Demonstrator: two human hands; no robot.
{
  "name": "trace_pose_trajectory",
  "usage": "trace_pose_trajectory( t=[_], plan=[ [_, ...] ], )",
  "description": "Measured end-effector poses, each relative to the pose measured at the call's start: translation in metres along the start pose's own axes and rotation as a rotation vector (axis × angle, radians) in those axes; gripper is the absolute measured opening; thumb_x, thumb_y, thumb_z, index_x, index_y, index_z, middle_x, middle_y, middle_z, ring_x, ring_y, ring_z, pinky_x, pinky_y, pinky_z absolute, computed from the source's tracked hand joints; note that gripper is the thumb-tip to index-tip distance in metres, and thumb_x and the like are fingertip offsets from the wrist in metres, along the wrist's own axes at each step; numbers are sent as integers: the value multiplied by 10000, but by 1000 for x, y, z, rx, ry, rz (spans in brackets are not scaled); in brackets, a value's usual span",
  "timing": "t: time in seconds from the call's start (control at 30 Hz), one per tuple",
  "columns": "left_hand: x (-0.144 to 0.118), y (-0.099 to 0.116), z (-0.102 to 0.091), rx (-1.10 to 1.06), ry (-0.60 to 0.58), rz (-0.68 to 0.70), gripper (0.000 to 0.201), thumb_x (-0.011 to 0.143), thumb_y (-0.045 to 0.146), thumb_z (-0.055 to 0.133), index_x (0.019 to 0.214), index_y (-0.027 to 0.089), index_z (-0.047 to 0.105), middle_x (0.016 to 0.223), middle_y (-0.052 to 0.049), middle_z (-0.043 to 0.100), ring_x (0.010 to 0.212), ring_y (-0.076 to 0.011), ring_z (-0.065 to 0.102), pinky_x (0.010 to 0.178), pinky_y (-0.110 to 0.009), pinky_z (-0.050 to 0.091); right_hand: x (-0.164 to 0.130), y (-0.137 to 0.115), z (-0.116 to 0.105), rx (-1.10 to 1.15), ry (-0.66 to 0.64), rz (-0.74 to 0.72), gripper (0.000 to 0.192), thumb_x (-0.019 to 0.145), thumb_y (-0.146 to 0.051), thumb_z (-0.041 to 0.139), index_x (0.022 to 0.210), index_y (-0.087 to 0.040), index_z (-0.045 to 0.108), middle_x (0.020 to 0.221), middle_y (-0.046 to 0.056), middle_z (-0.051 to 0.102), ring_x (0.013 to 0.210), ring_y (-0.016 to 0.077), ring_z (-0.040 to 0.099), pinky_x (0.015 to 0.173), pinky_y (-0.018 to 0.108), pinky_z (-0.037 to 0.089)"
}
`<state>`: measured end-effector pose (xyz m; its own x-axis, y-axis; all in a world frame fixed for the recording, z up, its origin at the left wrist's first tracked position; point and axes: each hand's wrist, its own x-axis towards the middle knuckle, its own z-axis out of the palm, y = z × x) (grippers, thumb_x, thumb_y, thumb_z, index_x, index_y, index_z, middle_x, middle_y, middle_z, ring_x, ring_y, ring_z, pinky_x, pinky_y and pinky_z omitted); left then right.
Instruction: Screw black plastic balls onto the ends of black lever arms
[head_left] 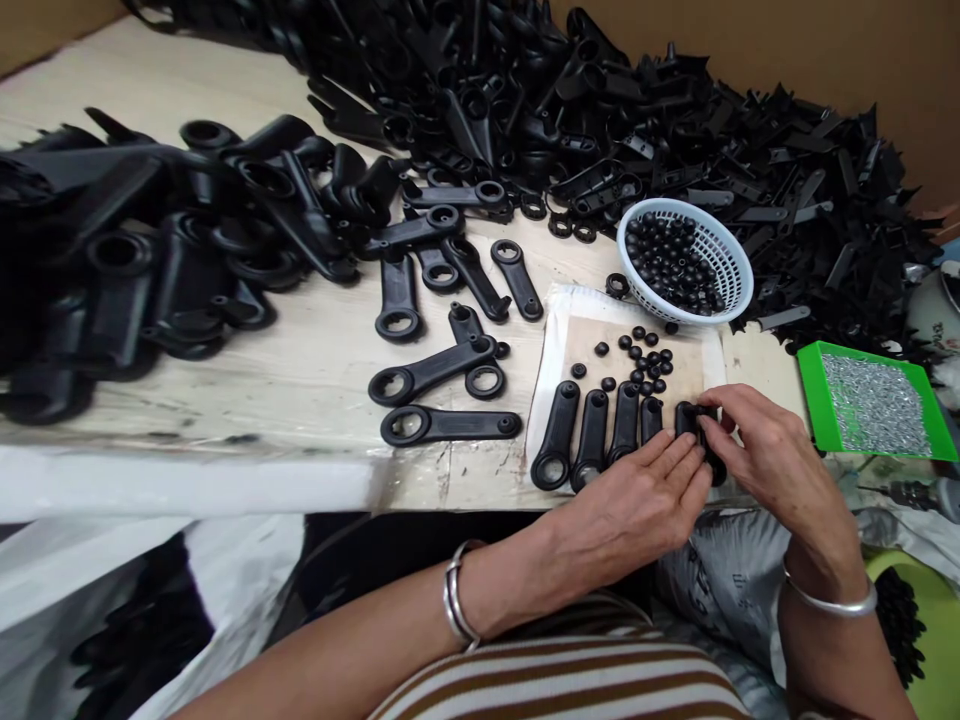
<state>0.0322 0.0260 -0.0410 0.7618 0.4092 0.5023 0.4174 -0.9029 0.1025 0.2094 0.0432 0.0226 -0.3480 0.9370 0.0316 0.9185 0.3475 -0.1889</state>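
Observation:
A row of black plastic lever arms (556,432), each with a ring at its near end, lies side by side on a cloth-edged pad. My left hand (649,495) rests over the lower ends of the right-hand ones, fingers stretched out flat. At the row's right end, my right hand (772,450) bends in, thumb and fingers pinched by the top of a lever arm (685,418). Whatever sits between those fingertips is hidden. Small round black caps (637,365) are scattered on the pad just above the row.
A pale blue basket (742,285) of black caps stands behind the pad (551,350). Right of my hands is a green tray (814,400) of small silvery metal pieces. Loose lever arms (450,425) lie leftward; large heaps of black parts (787,180) cover the back.

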Motion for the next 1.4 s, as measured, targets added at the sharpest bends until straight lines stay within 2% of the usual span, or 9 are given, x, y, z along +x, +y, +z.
trace_pose_trajectory(
  t=[0.13, 0.3, 0.57, 0.73, 0.87, 1.03, 1.13, 1.23, 1.4],
  plan=[
    [1, 0, -1, 0, 10, 1, 302, 955, 100, 426, 1191, 12, 593, 1258, -191, 644, 1210, -247, 605, 1078, -381, 433, 1, 3, 1, -4, 15, -83, 212, 946, -176, 460, 1076, -198, 625, 1044, 91, 683, 952, 208, 660, 817, 342, 538],
    [1, -1, -1, -10, -3, 0, 290, 954, 106, 445, 1185, 18, 597, 1255, -194, 645, 1200, -245, 612, 1068, -384, 437, 2, 2, 0, -96, 14, -143, 247, 915, -106, 459, 1047, -201, 645, 1023, 103, 682, 933, 232, 640, 759, 359, 538],
    [0, 0, 0, -1, 2, -2, 302, 950, 113, 455, 1192, 9, 602, 1248, -199, 649, 1199, -251, 614, 1069, -382, 437, 4, -10, -6, -245, -95, -162, 295, 852, 2, 456, 1024, -180, 611, 993, 106, 655, 916, 243, 598, 763, 360, 512],
    [0, 0, 0, 8, -1, -2, 301, 951, 115, 452, 1191, 19, 608, 1239, -184, 658, 1196, -241, 615, 1072, -368, 431, 4, -5, -4, -251, -89, -156, 247, 868, -35, 483, 1000, -191, 622, 963, 98, 655, 915, 243, 607, 756, 355, 513],
    [0, 1, 2, 5, -9, -10, 302, 955, 121, 445, 1192, 28, 608, 1259, -176, 647, 1218, -252, 597, 1076, -380, 423, 3, 5, -4, -165, -25, -173, 210, 943, -170, 485, 1076, -213, 641, 992, 78, 701, 904, 218, 639, 759, 340, 521],
    [0, 1, -3, 2, -29, 4, 296, 962, 140, 455, 1209, 48, 590, 1301, -181, 617, 1241, -253, 579, 1083, -387, 411, 17, 7, -9, -156, 96, -128, 255, 969, -254, 457, 1078, -214, 685, 1025, 88, 739, 943, 237, 669, 805, 366, 512],
    [-2, -2, -9, 15, -2, 15, 297, 969, 143, 438, 1213, 65, 589, 1300, -171, 618, 1238, -252, 579, 1086, -418, 412, 35, 1, -7, -192, 35, -78, 246, 959, -257, 472, 998, -223, 712, 996, 80, 749, 914, 244, 683, 764, 357, 493],
    [-8, -5, -14, 60, 30, -12, 267, 959, 152, 465, 1162, 61, 613, 1193, -168, 673, 1180, -274, 615, 1097, -498, 393, 53, -7, 0, -276, -59, -7, 217, 945, -278, 498, 1015, -235, 698, 967, 67, 752, 865, 238, 686, 680, 330, 440],
    [-18, -8, -10, 124, 23, -50, 248, 940, 188, 520, 1095, 33, 638, 1180, -201, 676, 1157, -303, 628, 1104, -560, 373, 66, -11, 8, -315, -142, 129, 169, 914, -311, 536, 1021, -263, 657, 887, 30, 749, 790, 228, 665, 604, 312, 328]
  ],
)
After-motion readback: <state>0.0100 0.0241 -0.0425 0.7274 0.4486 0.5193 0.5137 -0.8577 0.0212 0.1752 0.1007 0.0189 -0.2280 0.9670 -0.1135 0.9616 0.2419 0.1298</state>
